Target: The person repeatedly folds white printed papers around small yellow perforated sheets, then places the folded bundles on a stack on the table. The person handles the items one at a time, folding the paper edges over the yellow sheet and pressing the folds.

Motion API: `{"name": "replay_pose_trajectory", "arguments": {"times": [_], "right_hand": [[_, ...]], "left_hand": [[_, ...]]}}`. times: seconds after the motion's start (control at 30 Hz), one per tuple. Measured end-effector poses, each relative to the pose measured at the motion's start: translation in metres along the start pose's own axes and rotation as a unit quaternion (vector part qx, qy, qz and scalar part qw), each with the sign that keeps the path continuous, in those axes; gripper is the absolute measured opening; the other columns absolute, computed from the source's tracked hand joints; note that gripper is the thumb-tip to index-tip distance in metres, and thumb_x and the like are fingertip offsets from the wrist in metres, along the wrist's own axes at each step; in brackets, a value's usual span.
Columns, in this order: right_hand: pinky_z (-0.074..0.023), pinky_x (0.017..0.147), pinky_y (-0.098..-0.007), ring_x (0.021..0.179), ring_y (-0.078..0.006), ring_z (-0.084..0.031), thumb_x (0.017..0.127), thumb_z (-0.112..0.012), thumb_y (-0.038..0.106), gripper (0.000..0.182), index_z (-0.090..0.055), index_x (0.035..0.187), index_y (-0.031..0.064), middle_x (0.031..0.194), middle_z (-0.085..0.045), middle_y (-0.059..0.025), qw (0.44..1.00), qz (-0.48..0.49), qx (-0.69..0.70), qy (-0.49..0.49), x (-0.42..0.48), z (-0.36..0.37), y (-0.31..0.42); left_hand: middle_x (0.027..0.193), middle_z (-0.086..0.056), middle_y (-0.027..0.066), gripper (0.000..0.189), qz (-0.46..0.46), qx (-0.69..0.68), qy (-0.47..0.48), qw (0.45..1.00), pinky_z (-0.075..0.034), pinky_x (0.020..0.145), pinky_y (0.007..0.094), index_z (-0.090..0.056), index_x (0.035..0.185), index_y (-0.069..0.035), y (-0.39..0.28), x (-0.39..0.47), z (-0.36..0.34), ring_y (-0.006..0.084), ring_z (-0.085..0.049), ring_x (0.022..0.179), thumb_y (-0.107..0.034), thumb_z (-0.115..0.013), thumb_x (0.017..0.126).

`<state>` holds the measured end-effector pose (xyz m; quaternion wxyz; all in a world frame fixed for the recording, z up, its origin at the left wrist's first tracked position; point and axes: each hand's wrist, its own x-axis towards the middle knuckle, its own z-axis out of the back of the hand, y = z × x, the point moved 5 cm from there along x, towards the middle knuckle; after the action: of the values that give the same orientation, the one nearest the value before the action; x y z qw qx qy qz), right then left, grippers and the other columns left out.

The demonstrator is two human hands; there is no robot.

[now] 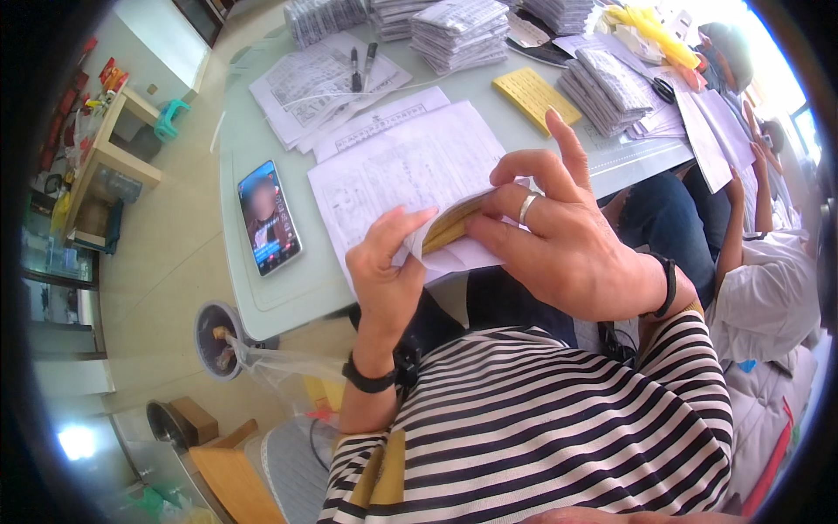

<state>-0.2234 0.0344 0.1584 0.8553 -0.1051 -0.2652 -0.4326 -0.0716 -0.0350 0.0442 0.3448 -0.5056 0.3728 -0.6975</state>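
Observation:
Between my hands is a bundle of yellow paper [452,229] with a printed white sheet [409,177] partly curled around it at the table's near edge. My left hand [389,262] pinches the left end of the curl, thumb and finger on the white paper. From the right, my right hand [556,229] grips the bundle with its thumb and lower fingers, while two other fingers stand raised. The far part of the sheet lies on more printed papers [393,121]. A yellow stack of perforated paper [533,98] rests beyond my right hand.
Folded paper bundles [458,33] stand at the table's far side. Two marker pens [357,72] lie on loose sheets. A lit smartphone [270,219] is at left, above a waste bin [219,340] on the floor. Scissors [662,90] lie at right, near a seated person [763,288] holding paper.

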Motion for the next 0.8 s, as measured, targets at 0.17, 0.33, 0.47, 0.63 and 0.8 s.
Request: {"name": "replay_pose_trajectory", "arguments": {"times": [0.17,0.33,0.47,0.63,0.8], "right_hand": [[-0.0122,0.113,-0.0651,0.106,-0.0234,-0.055,0.07,-0.075,0.003,0.021,-0.07,0.089,0.0054,0.085,-0.064,-0.0076,1.0,0.008,0.012,-0.002,-0.001,-0.002,0.0],[-0.0119,0.111,-0.0669,0.108,-0.0231,-0.054,0.07,-0.072,0.006,0.018,-0.068,0.088,0.0042,0.087,-0.064,-0.0068,1.0,0.018,0.006,0.001,-0.004,-0.005,0.0],[-0.0109,0.108,-0.0708,0.11,-0.0233,-0.051,0.07,-0.064,0.01,0.016,-0.066,0.084,0.0015,0.086,-0.06,-0.0053,1.0,0.017,0.012,-0.004,-0.006,-0.009,0.0],[-0.0136,0.106,-0.0724,0.116,-0.0266,-0.051,0.068,-0.062,0.011,0.014,-0.063,0.078,0.0011,0.082,-0.061,-0.0076,1.0,0.019,-0.011,-0.016,-0.005,-0.009,0.003],[-0.0059,0.11,-0.0703,0.131,-0.0345,-0.044,0.073,-0.065,0.003,0.014,-0.064,0.087,0.0031,0.086,-0.066,-0.0097,0.999,-0.014,-0.011,0.04,-0.006,-0.009,0.003]], "left_hand": [[0.096,-0.07,0.0141,0.034,0.003,0.005,-0.009,1.0,-0.05,0.085,0.0317,-0.072,0.104,-0.009,-0.001,0.0,0.0,0.0297,-0.067,0.1,0.005,-0.068,0.073],[0.096,-0.069,0.0178,0.033,0.014,0.0,-0.011,1.0,-0.05,0.083,0.0305,-0.072,0.103,-0.009,-0.002,0.001,-0.001,0.0268,-0.067,0.099,0.004,-0.068,0.074],[0.096,-0.069,0.0177,0.031,0.016,-0.013,-0.019,1.0,-0.05,0.083,0.0296,-0.072,0.102,-0.007,-0.004,0.0,-0.002,0.0247,-0.067,0.098,0.004,-0.068,0.074],[0.105,-0.067,0.0184,0.033,0.002,0.049,-0.011,0.999,-0.049,0.087,0.0318,-0.069,0.106,-0.008,-0.014,0.001,-0.001,0.0294,-0.066,0.1,0.004,-0.066,0.075],[0.132,-0.053,0.0165,0.021,-0.276,0.239,-0.048,0.93,-0.035,0.103,0.0552,-0.067,0.096,-0.013,-0.096,0.001,0.011,0.0444,-0.042,0.127,-0.011,-0.073,0.076]]}}
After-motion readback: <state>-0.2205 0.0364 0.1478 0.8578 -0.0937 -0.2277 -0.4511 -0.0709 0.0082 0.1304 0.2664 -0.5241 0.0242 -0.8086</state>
